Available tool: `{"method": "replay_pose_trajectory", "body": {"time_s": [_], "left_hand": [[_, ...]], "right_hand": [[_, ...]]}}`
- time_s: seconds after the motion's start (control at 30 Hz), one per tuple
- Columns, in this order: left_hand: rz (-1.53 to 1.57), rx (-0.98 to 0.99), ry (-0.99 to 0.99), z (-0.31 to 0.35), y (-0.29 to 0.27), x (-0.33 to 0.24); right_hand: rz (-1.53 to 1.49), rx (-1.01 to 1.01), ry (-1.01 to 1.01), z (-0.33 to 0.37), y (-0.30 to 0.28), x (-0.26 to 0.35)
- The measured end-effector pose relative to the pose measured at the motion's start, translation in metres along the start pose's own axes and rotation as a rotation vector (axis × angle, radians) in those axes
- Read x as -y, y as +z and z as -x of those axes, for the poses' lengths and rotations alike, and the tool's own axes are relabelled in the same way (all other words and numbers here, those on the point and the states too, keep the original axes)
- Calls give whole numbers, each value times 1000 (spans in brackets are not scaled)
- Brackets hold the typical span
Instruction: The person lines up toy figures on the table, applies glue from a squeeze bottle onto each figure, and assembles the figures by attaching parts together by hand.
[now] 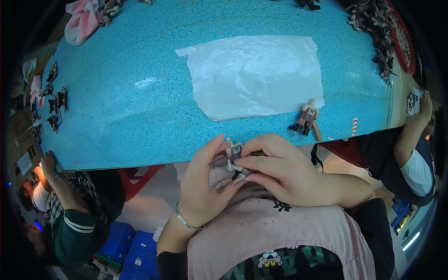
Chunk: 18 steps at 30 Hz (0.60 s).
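Just off the table's near edge, a small painted figurine (235, 151) is held between my two hands. My left hand (200, 173) curls around its left side and supports it, thumb near its lower end. From the right, my right hand (285, 169) pinches the figurine's lower part between thumb and fingers. Whether a separate small piece sits in that pinch is hidden by the fingers. On the blue table (135, 116), another figurine (308, 115) with a pinkish coat and dark boots lies to the right, beside a flat brown stick (317, 131).
A clear plastic sheet (254, 77) lies mid-table. Figurines are heaped (373, 28) at far right beside a red tray (411, 46) of small pale pieces; several more (58, 100) lie at left. A pink cloth (83, 21) is far left. Other people sit at both sides.
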<state>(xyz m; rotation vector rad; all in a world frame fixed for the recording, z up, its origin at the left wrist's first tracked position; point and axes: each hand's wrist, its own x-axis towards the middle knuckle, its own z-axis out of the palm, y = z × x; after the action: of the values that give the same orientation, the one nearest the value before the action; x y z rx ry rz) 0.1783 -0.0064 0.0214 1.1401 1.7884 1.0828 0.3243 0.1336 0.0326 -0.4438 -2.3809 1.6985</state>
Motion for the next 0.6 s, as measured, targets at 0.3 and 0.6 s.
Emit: {"method": "replay_pose_trajectory", "body": {"time_s": [0.3,0.6], "left_hand": [[-19,2,10,0,-3,-2],[65,-16,-5,-8,-7,6]], "right_hand": [[-57,-45,78,-2,3,3],[-147,-74,132,0,5,-3]]}}
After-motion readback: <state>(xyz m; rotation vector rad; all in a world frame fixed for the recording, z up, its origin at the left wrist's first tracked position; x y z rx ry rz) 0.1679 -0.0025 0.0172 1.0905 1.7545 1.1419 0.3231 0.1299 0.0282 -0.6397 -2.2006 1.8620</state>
